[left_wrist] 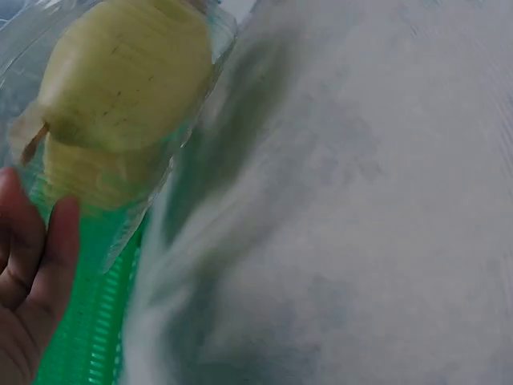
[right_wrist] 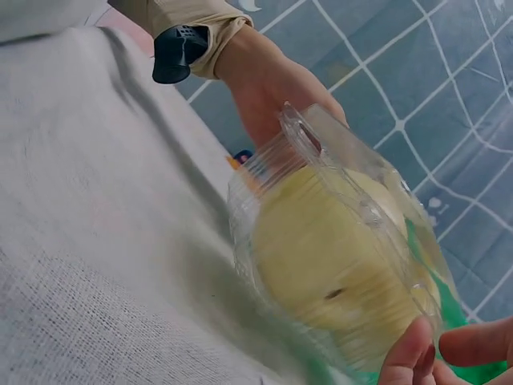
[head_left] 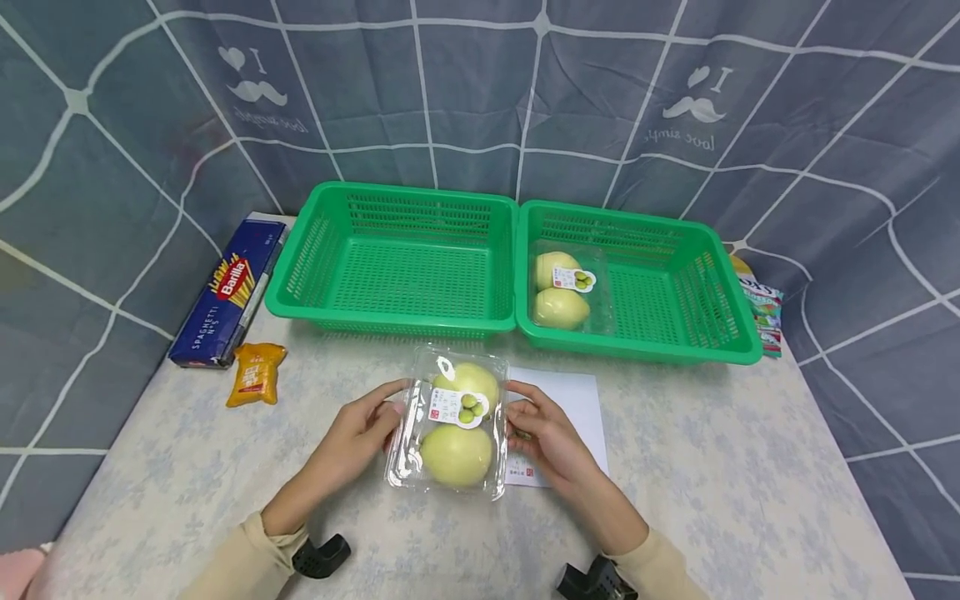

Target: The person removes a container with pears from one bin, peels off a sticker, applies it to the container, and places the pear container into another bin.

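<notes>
A clear plastic clamshell pack of two pale yellow pears is held up over the table between both hands. Its white label shows green fruit. The left hand grips the pack's left edge, with the fingers partly behind it. On the opposite edge, the right hand pinches the plastic between thumb and fingers. In the left wrist view a pear with its stem shows through the plastic, beside the left fingers. From the right wrist view, the pack is tilted and the right fingertips touch its edge.
Behind the hands stand two green baskets, the left one with nothing in it, the right one holding another pear pack. A spaghetti box and an orange packet lie left. White paper lies beneath; colourful packets sit right.
</notes>
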A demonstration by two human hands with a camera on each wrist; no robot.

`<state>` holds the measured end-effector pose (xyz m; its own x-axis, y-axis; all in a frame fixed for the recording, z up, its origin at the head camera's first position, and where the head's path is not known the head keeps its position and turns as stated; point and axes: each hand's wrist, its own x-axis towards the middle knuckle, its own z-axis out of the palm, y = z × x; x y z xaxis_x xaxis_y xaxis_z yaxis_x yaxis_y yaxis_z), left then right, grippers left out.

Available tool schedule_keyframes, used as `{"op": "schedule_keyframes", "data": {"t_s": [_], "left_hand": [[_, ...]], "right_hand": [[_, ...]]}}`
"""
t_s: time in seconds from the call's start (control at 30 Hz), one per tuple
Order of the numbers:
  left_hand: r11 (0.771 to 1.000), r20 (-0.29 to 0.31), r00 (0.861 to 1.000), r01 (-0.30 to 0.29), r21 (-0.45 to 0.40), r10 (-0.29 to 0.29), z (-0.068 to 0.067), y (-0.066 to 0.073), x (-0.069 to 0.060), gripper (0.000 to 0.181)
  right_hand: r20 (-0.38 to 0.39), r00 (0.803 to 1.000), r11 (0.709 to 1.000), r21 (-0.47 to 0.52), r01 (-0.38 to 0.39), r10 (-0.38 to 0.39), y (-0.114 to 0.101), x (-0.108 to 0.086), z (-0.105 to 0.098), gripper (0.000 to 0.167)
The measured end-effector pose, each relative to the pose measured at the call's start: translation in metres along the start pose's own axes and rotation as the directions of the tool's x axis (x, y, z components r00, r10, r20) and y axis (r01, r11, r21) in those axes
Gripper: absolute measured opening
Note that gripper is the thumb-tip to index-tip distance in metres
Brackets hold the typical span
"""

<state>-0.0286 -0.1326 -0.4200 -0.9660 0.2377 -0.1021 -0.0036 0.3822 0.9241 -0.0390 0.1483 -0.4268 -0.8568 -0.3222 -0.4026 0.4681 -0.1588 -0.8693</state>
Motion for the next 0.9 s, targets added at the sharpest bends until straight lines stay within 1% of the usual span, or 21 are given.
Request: {"op": "schedule_keyframes", "data": {"t_s": [0.07,0.1,0.17,0.23,0.27,0.33,0.37,0.4,0.43,0.47,0.53,0.6,0.73,0.83,0.9], "left_hand": [[0.999,0.063,0.998,-0.030,-0.029,0.032,0.000,0.002,-0.001,0.044],[0.998,0.095,0.994,-0.050,-0.042,0.054,0.000,0.003,-0.001,0.045],[0.992,0.161,0.981,-0.092,-0.084,0.105,0.001,0.005,-0.003,0.049],[0.983,0.231,0.962,-0.118,-0.140,0.148,0.002,0.008,-0.002,0.054],[0.977,0.267,0.949,-0.121,-0.177,0.166,0.003,0.011,-0.001,0.056],[0.963,0.327,0.925,-0.117,-0.245,0.195,0.005,0.017,0.002,0.061],[0.957,0.350,0.915,-0.106,-0.269,0.200,0.006,0.022,0.005,0.064],[0.952,0.371,0.906,-0.095,-0.292,0.204,0.008,0.027,0.008,0.066],[0.950,0.386,0.900,-0.087,-0.300,0.205,0.010,0.032,0.011,0.069],[0.950,0.394,0.896,-0.082,-0.301,0.202,0.012,0.038,0.014,0.072],[0.954,0.397,0.896,-0.083,-0.286,0.197,0.017,0.049,0.021,0.078],[0.957,0.387,0.900,-0.092,-0.275,0.198,0.022,0.059,0.029,0.082],[0.949,0.356,0.908,-0.115,-0.293,0.220,0.036,0.078,0.043,0.086],[0.946,0.339,0.912,-0.126,-0.300,0.229,0.048,0.092,0.054,0.087],[0.950,0.334,0.915,-0.130,-0.286,0.225,0.056,0.100,0.061,0.088]], "right_hand": [[-0.025,1.000,1.000,0.017,0.007,-0.007,-0.003,-0.006,-0.002,0.049],[-0.034,0.999,0.999,0.031,0.009,-0.008,-0.004,-0.010,-0.003,0.048],[-0.049,0.999,0.998,0.060,0.018,-0.015,-0.008,-0.016,-0.006,0.046],[-0.056,0.998,0.996,0.083,0.033,-0.029,-0.013,-0.024,-0.010,0.044],[-0.057,0.998,0.995,0.092,0.046,-0.041,-0.016,-0.027,-0.012,0.042],[-0.061,0.995,0.991,0.107,0.080,-0.074,-0.023,-0.034,-0.018,0.039],[-0.062,0.994,0.989,0.110,0.099,-0.093,-0.027,-0.037,-0.021,0.038],[-0.063,0.991,0.986,0.114,0.121,-0.115,-0.031,-0.041,-0.025,0.037],[-0.065,0.988,0.982,0.117,0.145,-0.138,-0.035,-0.044,-0.028,0.036],[-0.073,0.984,0.979,0.116,0.167,-0.160,-0.039,-0.046,-0.031,0.035],[-0.096,0.976,0.971,0.116,0.208,-0.198,-0.048,-0.051,-0.035,0.033],[-0.127,0.965,0.963,0.117,0.242,-0.228,-0.055,-0.055,-0.040,0.031],[-0.189,0.942,0.946,0.119,0.303,-0.278,-0.069,-0.061,-0.052,0.027],[-0.207,0.929,0.935,0.117,0.336,-0.308,-0.080,-0.065,-0.064,0.026],[-0.212,0.923,0.931,0.112,0.348,-0.320,-0.088,-0.066,-0.073,0.027]]}}
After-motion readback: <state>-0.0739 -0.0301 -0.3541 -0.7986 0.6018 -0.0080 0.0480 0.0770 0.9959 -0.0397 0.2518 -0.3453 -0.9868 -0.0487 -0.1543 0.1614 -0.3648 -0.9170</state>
